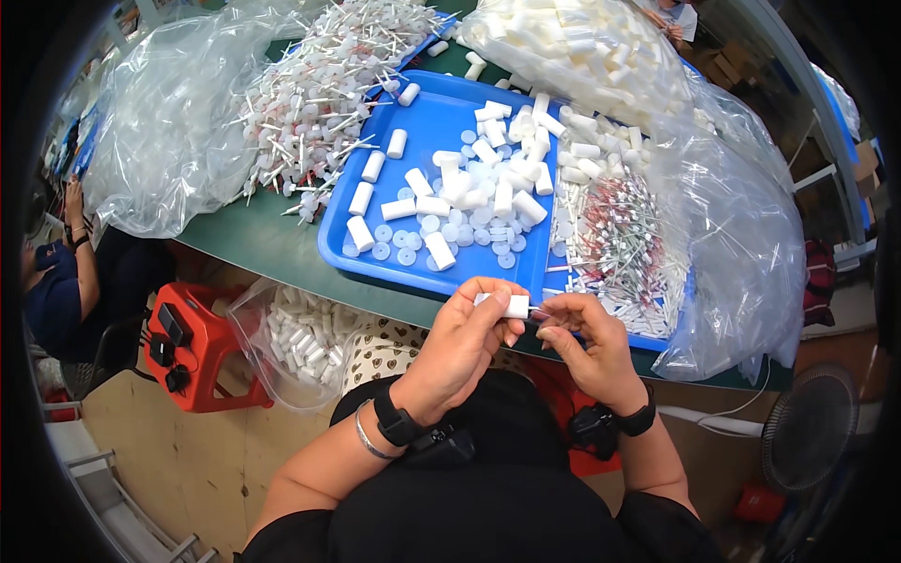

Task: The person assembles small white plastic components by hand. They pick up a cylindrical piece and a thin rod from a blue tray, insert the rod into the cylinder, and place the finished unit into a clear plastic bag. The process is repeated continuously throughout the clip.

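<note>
Just in front of the blue tray's near edge, my left hand [450, 352] grips a small white cylinder [516, 306] between thumb and fingers. At the cylinder's right end, my right hand [593, 347] pinches a thin piece that meets the cylinder; the fingers partly hide it, and its kind cannot be made out. The blue tray [427, 98] holds several loose white cylinders [439, 251] and thin translucent discs [405, 256]. To its right, a second tray holds a heap of thin wire-like pieces with red and white parts [619, 225].
A pile of white sticks with translucent discs [319, 113] lies left of the tray. Clear plastic bags [178, 131] flank the work. Below the green table [244, 235] hang bagged white cylinders [305, 338], beside a red stool [202, 352]. A fan [809, 427] stands right; a person [70, 281] sits left.
</note>
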### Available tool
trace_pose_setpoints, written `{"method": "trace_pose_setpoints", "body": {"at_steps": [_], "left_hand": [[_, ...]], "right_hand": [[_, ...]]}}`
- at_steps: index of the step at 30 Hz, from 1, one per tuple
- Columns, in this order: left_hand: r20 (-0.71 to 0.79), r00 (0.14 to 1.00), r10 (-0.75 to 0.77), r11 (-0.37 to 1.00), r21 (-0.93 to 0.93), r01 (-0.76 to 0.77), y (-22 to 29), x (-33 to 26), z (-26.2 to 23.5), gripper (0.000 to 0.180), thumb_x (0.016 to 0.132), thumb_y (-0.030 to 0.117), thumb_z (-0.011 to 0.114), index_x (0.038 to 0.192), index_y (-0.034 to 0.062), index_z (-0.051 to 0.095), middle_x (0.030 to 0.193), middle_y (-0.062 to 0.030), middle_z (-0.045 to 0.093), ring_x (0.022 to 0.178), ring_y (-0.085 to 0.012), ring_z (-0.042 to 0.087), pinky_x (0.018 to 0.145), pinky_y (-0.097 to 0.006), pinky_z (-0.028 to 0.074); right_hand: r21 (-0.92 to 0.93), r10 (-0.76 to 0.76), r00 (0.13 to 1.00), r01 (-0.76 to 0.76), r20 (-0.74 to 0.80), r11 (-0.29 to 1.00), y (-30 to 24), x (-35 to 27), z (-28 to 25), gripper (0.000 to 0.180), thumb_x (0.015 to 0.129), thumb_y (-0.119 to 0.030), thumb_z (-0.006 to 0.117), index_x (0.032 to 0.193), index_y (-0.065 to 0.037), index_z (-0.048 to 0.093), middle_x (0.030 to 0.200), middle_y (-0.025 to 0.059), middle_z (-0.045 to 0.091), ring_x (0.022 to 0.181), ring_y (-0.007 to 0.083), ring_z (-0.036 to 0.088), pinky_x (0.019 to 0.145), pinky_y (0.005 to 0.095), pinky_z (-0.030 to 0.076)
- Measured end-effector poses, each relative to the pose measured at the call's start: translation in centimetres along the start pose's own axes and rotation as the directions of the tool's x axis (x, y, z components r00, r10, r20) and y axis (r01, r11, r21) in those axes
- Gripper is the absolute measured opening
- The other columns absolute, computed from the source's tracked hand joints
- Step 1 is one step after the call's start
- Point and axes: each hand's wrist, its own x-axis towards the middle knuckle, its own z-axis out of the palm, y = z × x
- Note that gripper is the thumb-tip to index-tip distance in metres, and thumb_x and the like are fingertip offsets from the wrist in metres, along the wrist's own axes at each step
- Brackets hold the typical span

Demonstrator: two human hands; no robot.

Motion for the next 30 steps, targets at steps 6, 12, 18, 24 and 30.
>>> {"method": "trace_pose_setpoints", "body": {"at_steps": [6, 12, 18, 24, 30], "left_hand": [[0.095, 0.956, 0.279, 0.827, 0.483, -0.289, -0.9, -0.3, -0.2, 0.017, 0.102, 0.009, 0.055, 0.117, 0.0027, 0.055, 0.118, -0.0079, 0.058, 0.096, -0.0107, 0.058, 0.085, -0.028, 0.049], [0.343, 0.910, 0.233, 0.754, 0.528, -0.392, -1.2, -0.6, -0.6, 0.043, 0.094, 0.002, 0.059, 0.137, 0.0034, 0.052, 0.143, -0.0113, 0.050, 0.129, -0.0210, 0.051, 0.110, -0.034, 0.040], [0.254, 0.967, 0.024, 0.945, 0.311, -0.105, -0.3, -0.5, -1.0, 0.050, 0.101, 0.015, 0.051, 0.148, 0.0030, 0.042, 0.153, -0.0116, 0.044, 0.138, -0.0226, 0.045, 0.114, -0.039, 0.036], [0.245, 0.968, -0.053, 0.998, -0.002, 0.055, 0.4, -0.2, -1.2, 0.060, 0.108, 0.038, 0.034, 0.157, 0.0041, 0.028, 0.160, -0.0106, 0.035, 0.146, -0.0244, 0.037, 0.115, -0.041, 0.036], [0.194, 0.979, -0.058, 0.965, -0.239, 0.105, -0.7, -1.2, -1.0, 0.049, 0.108, 0.031, 0.040, 0.151, 0.0072, 0.037, 0.161, -0.0110, 0.033, 0.147, -0.0281, 0.035, 0.119, -0.045, 0.034]], "right_hand": [[0.047, -0.020, 0.998, 0.023, -0.067, 0.999, 0.5, -0.2, 1.5, 0.025, 0.094, -0.003, 0.067, 0.117, 0.003, 0.059, 0.103, 0.0146, 0.070, 0.088, 0.0221, 0.072, 0.077, 0.0323, 0.058], [-0.222, -0.317, 0.941, 0.335, 0.114, 0.916, -0.9, 0.9, 1.9, 0.026, 0.089, 0.002, 0.067, 0.114, 0.001, 0.060, 0.098, 0.0187, 0.068, 0.084, 0.0351, 0.070, 0.072, 0.0391, 0.055], [-0.183, -0.220, 0.972, 0.232, 0.084, 0.955, -0.2, 1.1, 3.5, 0.030, 0.090, 0.000, 0.068, 0.118, 0.000, 0.056, 0.100, 0.0163, 0.066, 0.084, 0.0347, 0.069, 0.072, 0.0394, 0.054], [-0.440, -0.416, 0.903, 0.418, 0.108, 0.795, 0.4, 2.3, 4.0, 0.033, 0.091, -0.006, 0.068, 0.121, -0.002, 0.054, 0.102, 0.0149, 0.065, 0.078, 0.0345, 0.067, 0.063, 0.0388, 0.055], [-0.495, -0.464, 0.869, 0.483, 0.172, 0.722, -0.6, 2.7, 4.0, 0.028, 0.090, -0.011, 0.070, 0.114, 0.000, 0.061, 0.095, 0.0157, 0.069, 0.074, 0.0319, 0.069, 0.057, 0.0386, 0.054]]}}
